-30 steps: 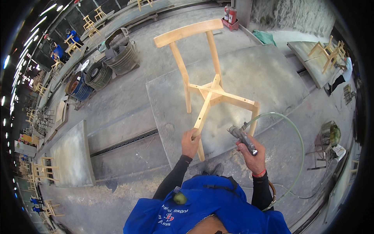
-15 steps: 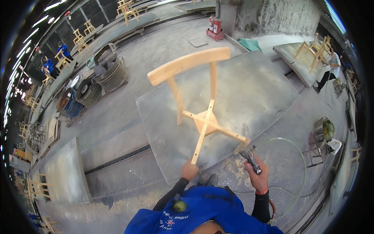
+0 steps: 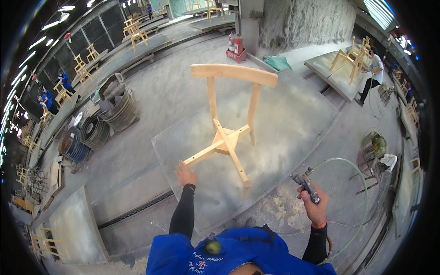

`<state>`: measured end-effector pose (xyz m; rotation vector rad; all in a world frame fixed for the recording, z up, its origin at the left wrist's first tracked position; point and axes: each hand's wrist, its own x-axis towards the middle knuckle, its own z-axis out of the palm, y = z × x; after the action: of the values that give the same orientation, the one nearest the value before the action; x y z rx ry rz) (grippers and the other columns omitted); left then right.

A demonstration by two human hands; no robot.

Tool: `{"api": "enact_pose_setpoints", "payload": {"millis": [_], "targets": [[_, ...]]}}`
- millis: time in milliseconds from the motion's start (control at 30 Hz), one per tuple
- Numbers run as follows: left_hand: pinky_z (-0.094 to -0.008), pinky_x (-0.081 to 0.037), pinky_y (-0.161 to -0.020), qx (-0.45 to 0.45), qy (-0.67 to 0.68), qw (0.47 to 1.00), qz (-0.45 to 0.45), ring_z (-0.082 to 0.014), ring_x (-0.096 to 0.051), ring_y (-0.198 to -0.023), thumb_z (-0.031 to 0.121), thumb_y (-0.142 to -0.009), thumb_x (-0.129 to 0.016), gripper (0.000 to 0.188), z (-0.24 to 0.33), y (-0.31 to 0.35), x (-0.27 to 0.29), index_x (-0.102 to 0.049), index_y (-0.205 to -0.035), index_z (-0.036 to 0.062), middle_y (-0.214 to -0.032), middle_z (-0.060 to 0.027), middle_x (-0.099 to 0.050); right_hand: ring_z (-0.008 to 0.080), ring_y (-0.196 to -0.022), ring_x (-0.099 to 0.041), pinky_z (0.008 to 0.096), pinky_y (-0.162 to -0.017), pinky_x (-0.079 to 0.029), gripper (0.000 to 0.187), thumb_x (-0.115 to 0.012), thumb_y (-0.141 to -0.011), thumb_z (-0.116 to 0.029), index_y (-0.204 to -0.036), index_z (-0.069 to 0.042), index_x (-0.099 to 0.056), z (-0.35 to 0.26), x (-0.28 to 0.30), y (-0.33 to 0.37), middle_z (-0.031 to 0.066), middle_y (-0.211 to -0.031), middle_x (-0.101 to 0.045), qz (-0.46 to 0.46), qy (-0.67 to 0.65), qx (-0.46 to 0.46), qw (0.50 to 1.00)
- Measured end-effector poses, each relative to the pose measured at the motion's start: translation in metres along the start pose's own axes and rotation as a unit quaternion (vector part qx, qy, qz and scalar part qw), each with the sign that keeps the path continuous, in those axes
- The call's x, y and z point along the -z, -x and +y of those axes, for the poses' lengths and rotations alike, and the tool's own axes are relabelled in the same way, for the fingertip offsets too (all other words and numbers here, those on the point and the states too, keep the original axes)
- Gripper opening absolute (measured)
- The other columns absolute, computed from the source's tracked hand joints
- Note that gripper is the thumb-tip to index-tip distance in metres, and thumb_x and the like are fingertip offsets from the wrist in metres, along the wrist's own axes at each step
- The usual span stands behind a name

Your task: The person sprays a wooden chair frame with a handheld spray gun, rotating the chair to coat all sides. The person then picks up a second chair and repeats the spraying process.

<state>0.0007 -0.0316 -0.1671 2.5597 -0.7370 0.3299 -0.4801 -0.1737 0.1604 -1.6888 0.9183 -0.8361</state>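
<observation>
chair frame (image 3: 225,137) has swung clockwise since the earlier frames: the rail end at the left hand (image 3: 185,175) went from about 7 o'clock to 8 o'clock of the rail crossing. backrest (image 3: 233,74) now at 12, its right end the lower one. second front rail end at 5 o'clock.

position: frame over the grey panel (image 3: 284,114), square wooden block (image 3: 222,143) at the crossing.

left hand: fingers at the 8 o'clock rail end; cannot tell whether they grasp it or only press. right hand (image 3: 316,202): at 4 o'clock from the frame, clenched round a spray gun (image 3: 308,187), nozzle toward 10, well apart from the wood. pale green hose (image 3: 365,192) loops off the gun by way of 2 o'clock.

surroundings, from the frame: metal tubs (image 3: 124,111) at 10; red extinguishers (image 3: 238,45) at 12; co-worker (image 3: 376,68) at 2.
</observation>
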Motion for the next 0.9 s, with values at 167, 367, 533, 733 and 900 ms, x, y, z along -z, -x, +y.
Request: {"api": "enact_pose_setpoints", "payload": {"millis": [167,367,533,733,900], "targets": [[-0.0558,-0.027,-0.121,-0.085,0.222,0.92,-0.311,-0.0458,-0.054,-0.131,0.058,-0.087,-0.074,0.096,0.092,0.035,-0.025,-0.043,-0.152,-0.0063,-0.142,-0.0348,-0.054,0.0142,-0.084,-0.067,0.0317,-0.079,-0.057,0.049,-0.073,-0.099,-0.021,-0.139,0.005,-0.061,-0.044,0.011,-0.039,0.0104,-0.099,-0.073,0.018,0.032,0.029,0.999],[-0.0503,-0.048,-0.103,0.0,0.339,0.888,-0.311,-0.0479,-0.06,-0.123,0.047,-0.084,-0.079,0.108,0.177,0.122,-0.018,-0.023,-0.157,-0.0078,-0.13,-0.0344,-0.063,0.008,-0.08,-0.065,0.0224,-0.058,-0.048,0.044,-0.069,-0.102,-0.03,-0.131,0.002,-0.067,-0.121,0.048,-0.08,0.0071,-0.096,-0.073,0.019,0.104,0.031,0.994],[-0.0543,-0.054,-0.089,0.06,0.272,0.897,-0.344,-0.0476,-0.068,-0.104,0.046,-0.085,-0.071,0.098,0.18,0.12,0.003,-0.024,-0.159,0.0012,-0.113,-0.0297,-0.07,0.0064,-0.074,-0.064,0.0194,-0.047,-0.039,0.041,-0.064,-0.105,-0.034,-0.127,0.001,-0.067,-0.189,0.069,-0.112,0.0056,-0.094,-0.072,0.008,0.152,0.045,0.987],[-0.0536,-0.056,-0.08,0.019,0.198,0.916,-0.347,-0.044,-0.071,-0.092,0.038,-0.08,-0.072,0.061,0.125,0.087,0.031,-0.057,-0.132,0.0087,-0.097,-0.0211,-0.074,0.0078,-0.071,-0.064,0.0183,-0.046,-0.037,0.044,-0.064,-0.105,-0.035,-0.131,0.002,-0.064,-0.221,0.094,-0.149,0.0068,-0.093,-0.072,-0.026,0.153,0.063,0.986],[-0.0509,-0.058,-0.08,0.097,0.164,0.921,-0.34,-0.0432,-0.072,-0.092,0.034,-0.074,-0.077,0.048,0.11,0.083,0.028,-0.068,-0.11,0.0042,-0.094,-0.0209,-0.075,0.0047,-0.066,-0.061,0.0187,-0.045,-0.036,0.043,-0.065,-0.103,-0.035,-0.126,0.001,-0.067,-0.237,0.085,-0.196,0.0048,-0.09,-0.072,-0.064,0.172,0.106,0.977]]}}
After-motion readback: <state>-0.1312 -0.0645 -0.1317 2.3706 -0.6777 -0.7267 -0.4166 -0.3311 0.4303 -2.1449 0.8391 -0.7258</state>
